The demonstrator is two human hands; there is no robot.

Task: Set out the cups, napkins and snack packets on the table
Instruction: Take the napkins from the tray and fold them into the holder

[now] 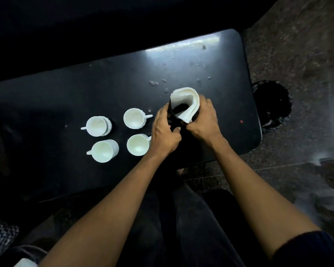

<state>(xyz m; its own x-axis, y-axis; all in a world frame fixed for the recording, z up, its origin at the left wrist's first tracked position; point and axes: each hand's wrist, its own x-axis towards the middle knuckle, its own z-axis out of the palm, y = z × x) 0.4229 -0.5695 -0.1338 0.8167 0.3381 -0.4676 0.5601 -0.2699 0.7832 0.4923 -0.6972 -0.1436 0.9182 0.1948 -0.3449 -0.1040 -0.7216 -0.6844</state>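
Observation:
Several white cups stand on the black table (108, 87): one at the far left (96, 126), one at the near left (103, 151), one in the far middle (134, 118) and one in the near middle (138, 144). To their right a dark holder (175, 122) contains a curled stack of white napkins (187, 103). My left hand (165, 133) grips the holder's left side. My right hand (203, 118) wraps its right side, fingers against the napkins. No snack packets are in view.
White crumbs and specks are scattered over the far right of the table. A black bin with a bag (272, 105) stands on the floor past the table's right edge. My dark trousers fill the near foreground.

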